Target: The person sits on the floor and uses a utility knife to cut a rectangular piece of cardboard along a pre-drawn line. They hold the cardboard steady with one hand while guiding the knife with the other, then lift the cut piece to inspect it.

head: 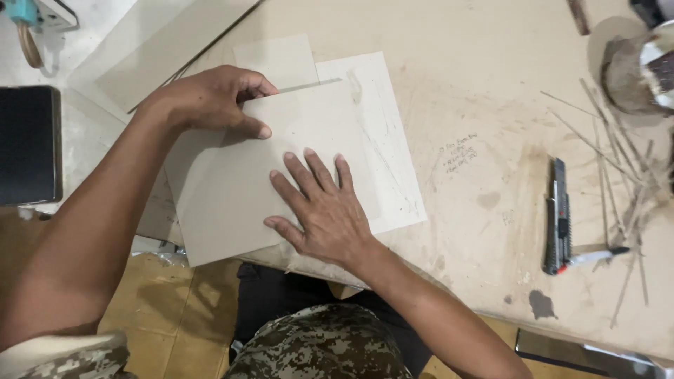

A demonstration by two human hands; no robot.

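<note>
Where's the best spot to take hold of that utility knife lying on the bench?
Take the utility knife by the middle of its long body, coming from above, pinching across its narrow width. It lies flat, lengthwise toward the bench edge, with both long sides free; thin strips clutter only its right.

Bright, even overhead light, soft shadows under the arms, sharp centre, slight wide-angle stretching at edges.

One dark screen at the left edge

A black rectangular screen (28, 144), unlit, with a thin pale frame, lies flat beside the table (477, 140).
</note>
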